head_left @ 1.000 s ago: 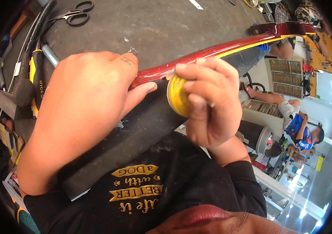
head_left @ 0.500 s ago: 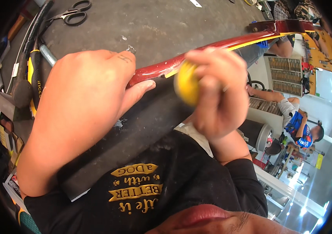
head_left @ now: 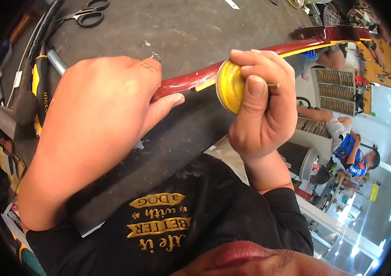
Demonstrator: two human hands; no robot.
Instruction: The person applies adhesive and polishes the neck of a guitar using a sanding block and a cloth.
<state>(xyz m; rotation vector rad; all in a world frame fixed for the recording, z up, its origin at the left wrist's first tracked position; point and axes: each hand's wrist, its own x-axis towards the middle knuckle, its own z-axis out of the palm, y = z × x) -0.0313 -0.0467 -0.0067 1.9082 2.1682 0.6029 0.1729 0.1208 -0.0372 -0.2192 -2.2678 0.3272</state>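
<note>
A long, curved piece with a glossy dark red surface and a yellow lower edge [head_left: 188,83] runs from the middle toward the far right. My left hand [head_left: 108,92] is wrapped over its near end, thumb along the underside, so that end is hidden. Chipped or pale spots show on the red surface beside the thumb. In my right hand [head_left: 264,96] a yellow, round, shallow tin-like disc [head_left: 231,87] is pinched between thumb and fingers, tilted on edge. It overlaps the red piece in view; whether they touch I cannot tell. Something thin and stick-like shows near the curled fingers.
Black-handled scissors [head_left: 89,17] lie on the dark grey table [head_left: 186,27] at the far left. A hammer [head_left: 25,108] and a yellow-black handled tool [head_left: 42,87] are beside my left forearm. A seated person in blue [head_left: 349,149] and drawer racks [head_left: 336,89] are at the right.
My right hand has slowed from a blur and turned slightly, so the yellow disc now shows more of its face. My left hand holds its place on the red piece.
</note>
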